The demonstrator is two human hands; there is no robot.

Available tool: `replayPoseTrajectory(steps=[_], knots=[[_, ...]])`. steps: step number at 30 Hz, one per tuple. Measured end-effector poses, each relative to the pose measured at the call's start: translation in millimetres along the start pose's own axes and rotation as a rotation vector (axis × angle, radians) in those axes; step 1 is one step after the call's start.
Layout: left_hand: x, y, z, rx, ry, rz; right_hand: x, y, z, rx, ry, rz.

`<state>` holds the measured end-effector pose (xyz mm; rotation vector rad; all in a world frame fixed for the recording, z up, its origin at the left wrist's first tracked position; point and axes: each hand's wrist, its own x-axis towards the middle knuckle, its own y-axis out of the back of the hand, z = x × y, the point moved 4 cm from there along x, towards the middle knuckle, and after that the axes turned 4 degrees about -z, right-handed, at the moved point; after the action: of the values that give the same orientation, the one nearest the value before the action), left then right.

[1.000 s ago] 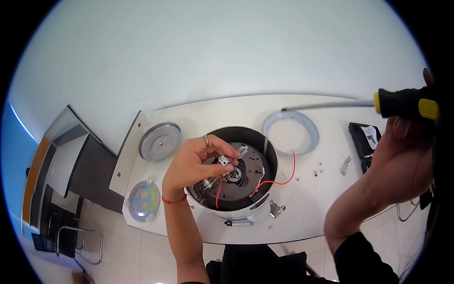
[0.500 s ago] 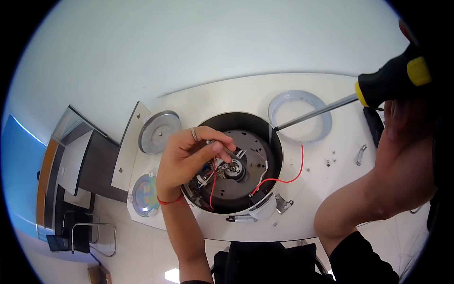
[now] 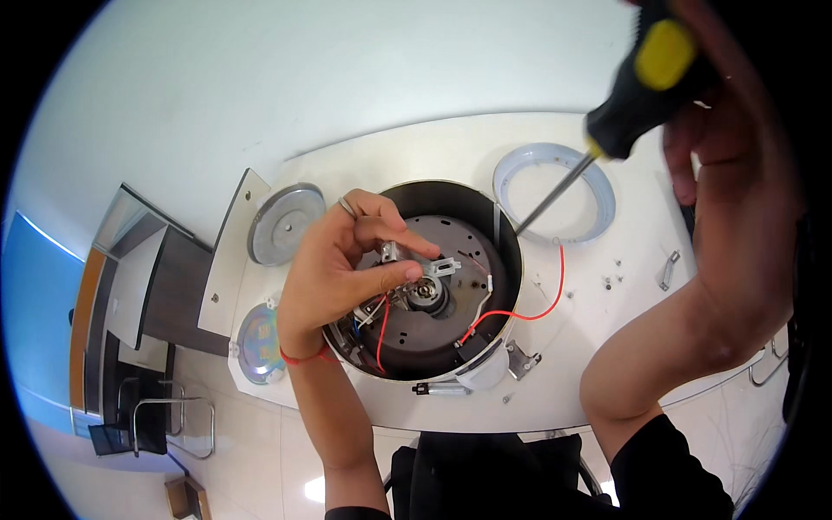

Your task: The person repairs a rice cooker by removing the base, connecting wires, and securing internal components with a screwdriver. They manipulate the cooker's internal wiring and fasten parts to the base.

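Note:
My left hand (image 3: 342, 264), with a ring and a red wrist string, pinches a small metal bracket (image 3: 445, 267) between thumb and fingers. It hovers over a round, open appliance body (image 3: 511, 260), dark inside, that looks like an upturned rice cooker. A round thermostat-like centre piece (image 3: 426, 295) shows beneath the fingers, beside a red wire (image 3: 381, 342). High on the right, my right hand (image 3: 724, 143) is wrapped round a black and yellow screwdriver (image 3: 637, 100). Its shaft slants down-left, the tip appearing over the far right rim of the body; contact cannot be judged.
On the white table (image 3: 416, 143) are a pale ring (image 3: 605, 195), a grey metal lid (image 3: 282, 227) and a shiny disc (image 3: 260, 345). Loose screws (image 3: 608, 282), a small metal clip (image 3: 669, 270) and a metal plate (image 3: 523, 360) lie right of the body. A red lead (image 3: 555, 295) loops out.
My right hand and the screwdriver have risen and swung left, and the shaft is steeper. My left hand has shifted slightly up-left, with the bracket turned so more of it shows.

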<state>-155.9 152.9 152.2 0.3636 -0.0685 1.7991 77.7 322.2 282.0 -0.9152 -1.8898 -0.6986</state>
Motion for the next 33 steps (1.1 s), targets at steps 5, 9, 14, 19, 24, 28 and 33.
replayPoseTrajectory(steps=[5,9,14,19,24,28,33], knots=[[-1,-4,2,0.000,0.028,0.001,-1,-21,11,-0.042,-0.118,-0.214],[1,-3,0,0.097,0.065,-0.074,-2,-27,12,-0.045,-0.150,-0.276],[0,-4,-4,0.118,0.086,-0.079,-5,-33,16,-0.038,-0.166,-0.308],[1,-7,-4,0.071,0.108,-0.062,-7,-42,17,-0.049,-0.168,-0.342],[0,-6,-4,0.084,0.119,-0.043,-8,-54,18,-0.061,-0.164,-0.379],[-1,-6,-2,0.091,0.156,-0.060,-9,-57,19,-0.067,-0.162,-0.386],[-1,-4,-3,0.097,0.158,-0.070,-11,-59,19,-0.071,-0.166,-0.389]])
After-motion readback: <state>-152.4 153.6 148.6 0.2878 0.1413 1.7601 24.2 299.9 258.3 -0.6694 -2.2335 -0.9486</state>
